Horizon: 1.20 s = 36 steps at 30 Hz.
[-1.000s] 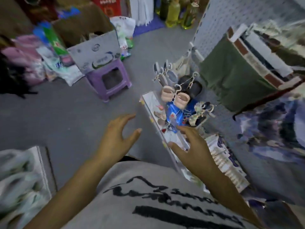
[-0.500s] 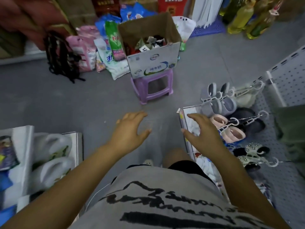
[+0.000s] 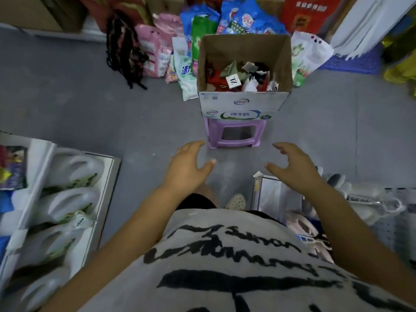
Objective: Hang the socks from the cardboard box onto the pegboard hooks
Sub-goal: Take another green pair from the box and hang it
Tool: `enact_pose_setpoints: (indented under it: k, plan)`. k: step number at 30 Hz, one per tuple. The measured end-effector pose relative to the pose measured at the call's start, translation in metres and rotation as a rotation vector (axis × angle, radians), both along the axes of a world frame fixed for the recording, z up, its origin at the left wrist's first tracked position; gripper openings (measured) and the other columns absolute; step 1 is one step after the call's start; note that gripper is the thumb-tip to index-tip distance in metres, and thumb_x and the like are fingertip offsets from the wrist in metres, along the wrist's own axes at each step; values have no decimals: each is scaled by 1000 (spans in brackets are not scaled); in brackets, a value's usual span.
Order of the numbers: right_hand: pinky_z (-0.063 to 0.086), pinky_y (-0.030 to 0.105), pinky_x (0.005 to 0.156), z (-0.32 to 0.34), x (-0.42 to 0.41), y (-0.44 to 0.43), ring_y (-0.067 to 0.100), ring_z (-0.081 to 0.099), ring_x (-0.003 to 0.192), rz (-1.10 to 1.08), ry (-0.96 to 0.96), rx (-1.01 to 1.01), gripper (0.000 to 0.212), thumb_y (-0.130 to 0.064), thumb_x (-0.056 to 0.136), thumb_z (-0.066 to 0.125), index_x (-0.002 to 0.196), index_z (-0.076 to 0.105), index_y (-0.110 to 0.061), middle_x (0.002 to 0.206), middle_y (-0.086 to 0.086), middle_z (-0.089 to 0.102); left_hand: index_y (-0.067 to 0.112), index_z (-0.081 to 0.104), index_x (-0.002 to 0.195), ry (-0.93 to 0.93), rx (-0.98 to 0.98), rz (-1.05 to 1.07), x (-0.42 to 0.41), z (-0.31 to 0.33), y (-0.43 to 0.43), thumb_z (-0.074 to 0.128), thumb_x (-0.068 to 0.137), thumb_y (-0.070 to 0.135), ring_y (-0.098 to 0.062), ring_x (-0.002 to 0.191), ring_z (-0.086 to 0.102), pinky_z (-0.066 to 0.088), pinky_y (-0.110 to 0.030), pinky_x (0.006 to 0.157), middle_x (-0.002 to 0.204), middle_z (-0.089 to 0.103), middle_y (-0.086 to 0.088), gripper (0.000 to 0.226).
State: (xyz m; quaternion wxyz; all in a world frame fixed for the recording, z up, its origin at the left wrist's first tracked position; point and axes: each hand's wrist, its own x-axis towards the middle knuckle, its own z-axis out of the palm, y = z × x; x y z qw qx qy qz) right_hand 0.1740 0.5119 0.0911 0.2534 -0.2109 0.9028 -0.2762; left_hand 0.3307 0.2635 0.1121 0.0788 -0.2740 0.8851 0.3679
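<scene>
An open cardboard box [image 3: 244,104] stands on a purple plastic stool [image 3: 235,134] straight ahead of me. Inside lies a jumble of socks [image 3: 238,77] in red, green, black and white, some with paper tags. My left hand [image 3: 188,168] hovers empty below the stool with its fingers spread. My right hand [image 3: 292,166] is also empty, its fingers loosely bent, level with the left. Both hands are well short of the box. The pegboard [image 3: 392,224] shows only at the right edge, with hooks carrying pale slippers.
Bagged goods [image 3: 186,52] are piled on the floor behind the box. A white shelf [image 3: 105,185] with white bags runs along the left. A low rack edge [image 3: 257,183] sits under my right hand. Grey floor lies between me and the stool.
My view has swung left, from the pegboard and hanging slippers to the box on the stool, now centred. Both empty hands stay raised in front of me.
</scene>
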Motion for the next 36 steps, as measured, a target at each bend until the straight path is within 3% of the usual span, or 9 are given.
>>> enact_pose_setpoints:
  k: [5, 8, 11, 14, 20, 27, 32, 34, 36]
  plan:
    - [34, 1, 80, 4, -65, -52, 4, 50, 101, 79, 54, -116, 54, -26, 83, 82, 132, 60, -19, 116, -4, 57, 14, 48, 147, -25, -24, 59, -42, -7, -26, 68, 94, 38, -28, 139, 44, 36, -42, 115, 150, 50, -8, 61]
    - [30, -8, 79, -3, -84, -79, -7, 45, 97, 96, 35, -157, 52, -20, 81, 83, 129, 63, -16, 112, -9, 53, 17, 47, 147, -64, -31, 67, -70, -17, -50, 68, 93, 40, -28, 139, 42, 37, -44, 115, 152, 49, -5, 63]
    - [31, -2, 90, -14, -103, -102, 2, 49, 106, 95, -28, -119, 53, -17, 81, 83, 129, 62, -14, 117, -9, 55, 16, 46, 148, -100, -37, 28, -107, -26, -82, 67, 93, 43, -28, 138, 43, 37, -42, 114, 152, 48, -6, 64]
    - [32, -7, 82, -24, -131, -125, 11, 54, 103, 26, -36, -76, 49, -17, 80, 84, 125, 65, -10, 112, -6, 58, 14, 45, 147, -120, -34, -36, -152, -34, -124, 66, 94, 43, -29, 135, 46, 38, -41, 111, 150, 49, -8, 65]
    - [44, 35, 105, -46, -203, -193, 26, 54, 127, -145, -155, 62, 60, -30, 87, 78, 139, 55, -11, 139, 10, 58, 10, 35, 153, -228, -39, -159, -232, -55, -199, 58, 97, 50, -32, 140, 41, 34, -42, 112, 157, 40, -13, 73]
    - [49, 34, 98, -120, -270, -260, 28, 60, 121, -418, -405, 99, 50, -37, 92, 71, 132, 60, -9, 133, 11, 64, 7, 42, 144, -330, 216, -46, -309, -111, -221, 55, 98, 53, -31, 129, 51, 35, -26, 94, 144, 52, -16, 67]
    - [52, 42, 97, -193, -301, -273, 31, 64, 109, -482, -490, 160, 37, -36, 95, 68, 114, 67, -4, 117, 14, 70, 9, 44, 129, -344, 299, 152, -336, -163, -212, 39, 106, 48, -23, 84, 63, 54, -37, 72, 97, 63, -6, 45]
    - [52, 39, 91, -212, -309, -277, 31, 65, 105, -509, -497, 176, 37, -38, 96, 65, 110, 67, -4, 111, 14, 71, 10, 34, 133, -314, 367, 201, -333, -173, -202, 38, 108, 38, -16, 66, 58, 46, -31, 54, 79, 56, 1, 37]
    - [55, 40, 89, -225, -315, -285, 33, 66, 105, -578, -527, 162, 41, -40, 96, 64, 115, 67, -3, 110, 14, 71, 11, 29, 132, -270, 368, 220, -327, -179, -197, 36, 109, 33, -14, 63, 55, 38, -28, 52, 76, 52, 3, 32]
